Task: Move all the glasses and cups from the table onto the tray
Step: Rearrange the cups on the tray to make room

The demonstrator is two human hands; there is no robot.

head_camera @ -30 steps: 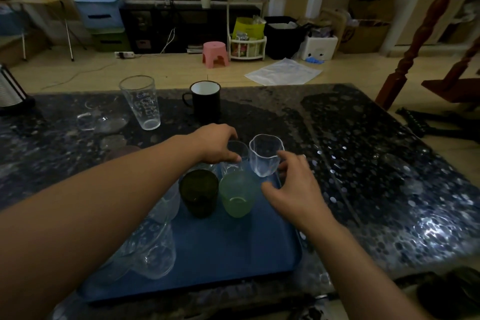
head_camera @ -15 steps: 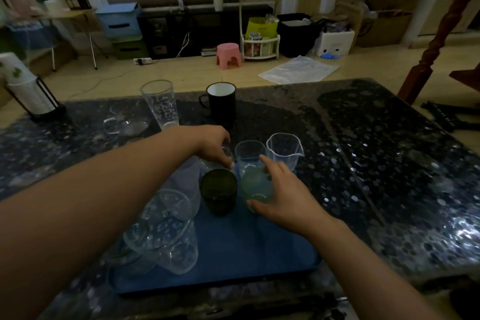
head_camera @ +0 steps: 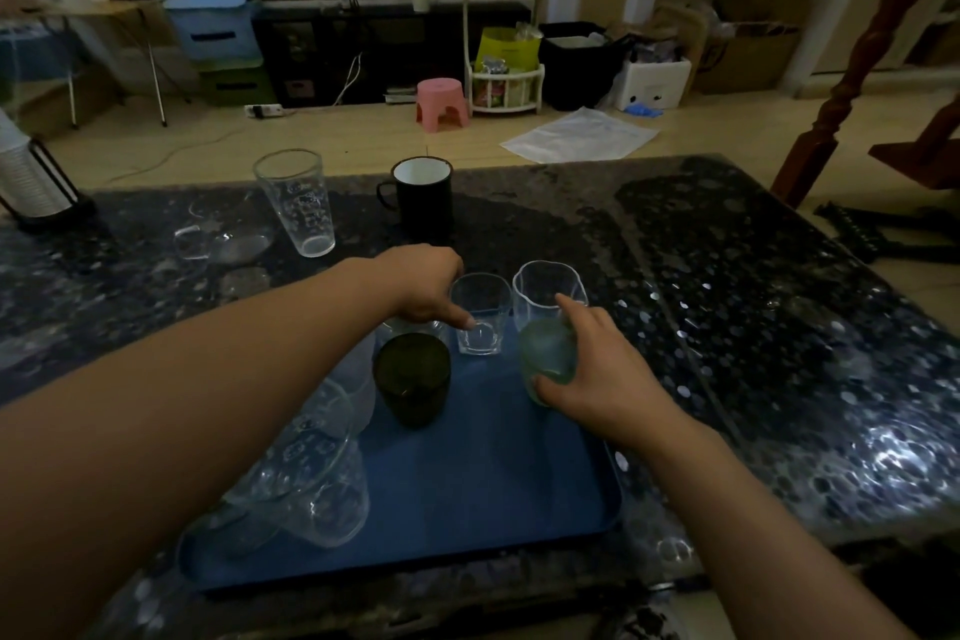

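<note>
A blue tray (head_camera: 467, 489) lies on the dark speckled table (head_camera: 727, 327). On it stand a dark green glass (head_camera: 412, 377), a small clear tumbler (head_camera: 479, 314), a wavy-rimmed clear glass (head_camera: 545, 288) and large clear glasses (head_camera: 311, 473) at the left. My right hand (head_camera: 597, 379) grips a pale green glass (head_camera: 548, 353) at the tray's right side, just in front of the wavy glass. My left hand (head_camera: 426, 286) curls down over the rim of a clear glass (head_camera: 410, 327) behind the dark green one, one fingertip touching the tumbler. Off the tray stand a tall clear glass (head_camera: 298, 208), a black mug (head_camera: 422, 198) and a clear glass mug (head_camera: 223, 239).
A stack of white cups in a black holder (head_camera: 31, 182) stands at the table's far left corner. A wooden post (head_camera: 852, 68) rises beyond the right edge. Behind the table the floor holds a pink stool (head_camera: 441, 101) and boxes.
My right hand has closed on the pale green glass and shifted it right, in front of the wavy glass. My left hand has left the small tumbler and dropped onto the clear glass beside it.
</note>
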